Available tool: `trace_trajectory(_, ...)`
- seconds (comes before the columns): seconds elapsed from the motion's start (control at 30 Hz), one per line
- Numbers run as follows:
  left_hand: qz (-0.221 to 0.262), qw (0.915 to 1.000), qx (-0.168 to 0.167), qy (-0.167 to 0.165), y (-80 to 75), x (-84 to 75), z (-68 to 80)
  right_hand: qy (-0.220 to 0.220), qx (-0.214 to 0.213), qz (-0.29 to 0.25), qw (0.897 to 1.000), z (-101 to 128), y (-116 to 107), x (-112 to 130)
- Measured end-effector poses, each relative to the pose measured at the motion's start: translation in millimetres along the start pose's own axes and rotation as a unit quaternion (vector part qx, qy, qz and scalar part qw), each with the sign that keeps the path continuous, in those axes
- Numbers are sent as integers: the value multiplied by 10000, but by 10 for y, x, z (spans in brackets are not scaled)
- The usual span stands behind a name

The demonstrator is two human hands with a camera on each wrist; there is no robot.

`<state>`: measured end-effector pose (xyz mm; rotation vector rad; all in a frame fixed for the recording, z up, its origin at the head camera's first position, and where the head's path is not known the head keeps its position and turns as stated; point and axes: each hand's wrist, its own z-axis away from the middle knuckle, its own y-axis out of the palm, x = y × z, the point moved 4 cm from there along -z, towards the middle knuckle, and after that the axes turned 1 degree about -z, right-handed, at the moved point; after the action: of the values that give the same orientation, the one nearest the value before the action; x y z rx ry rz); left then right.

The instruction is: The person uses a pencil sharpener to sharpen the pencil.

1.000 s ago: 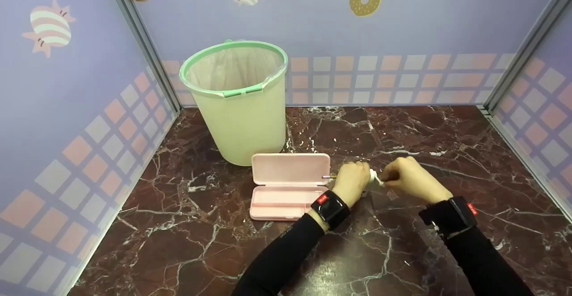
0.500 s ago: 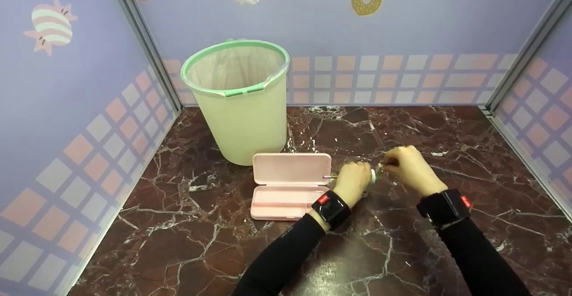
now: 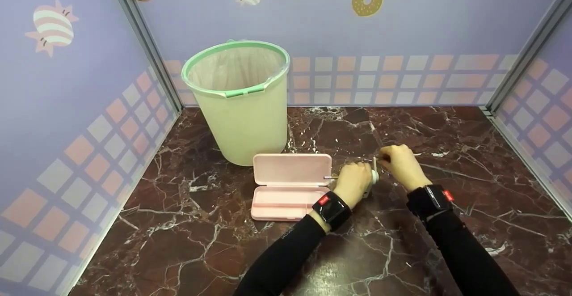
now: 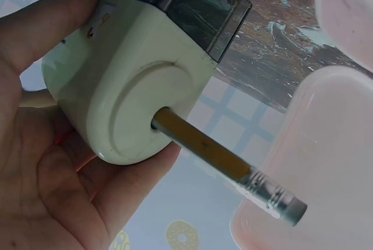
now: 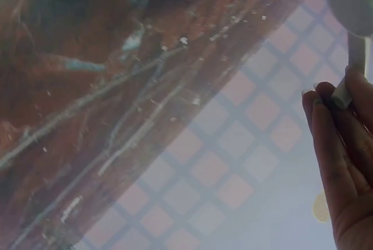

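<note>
While a pale green round plastic bin (image 3: 237,103) and an open pink rectangular plastic pencil case (image 3: 288,186) sit on the dark red veined marble top (image 3: 187,224), the left hand (image 3: 353,184) grips a cream rounded plastic sharpener (image 4: 134,92) beside the case, its yellow wooden pencil (image 4: 221,159) pointing eraser-first toward the case, and the right hand (image 3: 400,164) pinches the sharpener's thin crank handle (image 5: 344,95).

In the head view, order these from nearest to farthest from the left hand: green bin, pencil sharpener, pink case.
1. pencil sharpener: held in the left hand.
2. pink case: lying open just left of it.
3. green bin: behind the case, toward the back wall.
</note>
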<state>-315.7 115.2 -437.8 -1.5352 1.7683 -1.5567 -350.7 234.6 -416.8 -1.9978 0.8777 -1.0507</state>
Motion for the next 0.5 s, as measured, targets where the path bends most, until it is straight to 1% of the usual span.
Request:
trace_trajectory(0.13, 81, 9999, -53, -33, -9, 0, 5, 28, 103, 39, 9999, -10, 95, -62)
trace_trajectory(0.3, 141, 9996, -233, -99, -20, 4, 13, -75, 180, 103, 9998, -8, 191, -112)
trace_trajectory(0.5, 133, 9993, -311, -124, -10, 8, 18, -88, 298, 26, 9995, 18, 273, -152)
